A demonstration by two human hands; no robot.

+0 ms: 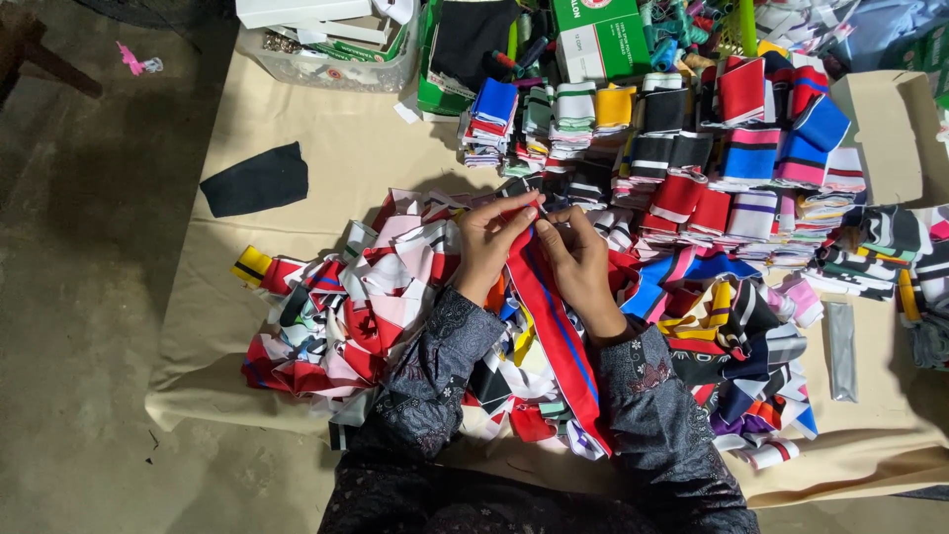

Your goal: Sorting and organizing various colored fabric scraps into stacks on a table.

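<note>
Two bare hands are meeting over a heap of striped knit collar strips (376, 297) on a cloth-covered table (326, 158). The left hand (489, 242) and right hand (578, 262) are pinching closed on the top end of one long red strip with a blue stripe (554, 336), which is trailing down toward the person's lap between dark patterned sleeves. Folded stacks of similar strips (712, 138) are sitting just beyond. Judging from the grip, keeping the strip flat and untwisted while aligning its edges would be serving this step well.
</note>
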